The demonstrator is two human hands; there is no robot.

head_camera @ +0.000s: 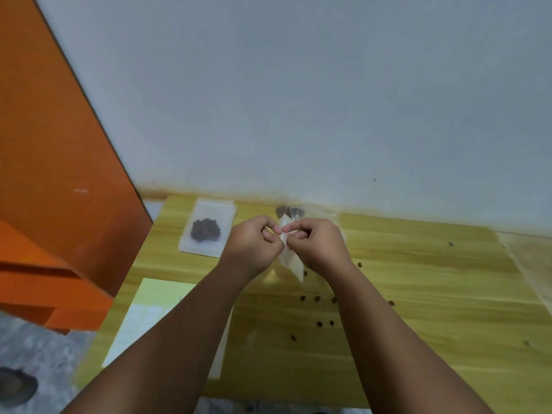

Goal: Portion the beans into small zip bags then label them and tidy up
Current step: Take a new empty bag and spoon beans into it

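Note:
Above the middle of the wooden table (pixel 418 282), my left hand (pixel 254 243) and my right hand (pixel 316 243) meet and pinch the top edge of a small clear zip bag (pixel 291 261) that hangs down between them. A filled zip bag (pixel 206 228) with a dark clump of beans lies flat at the back left on a stack of bags. Several loose beans (pixel 317 298) are scattered on the table in front of my hands. A yellow-green label sheet (pixel 149 312) lies at the front left, partly under my left forearm.
A clear container (pixel 291 211) stands against the grey wall behind my hands. An orange panel (pixel 53 174) rises to the left of the table. Clear plastic (pixel 528 264) lies at the table's right edge. The grey floor (pixel 35 348) shows at the lower left.

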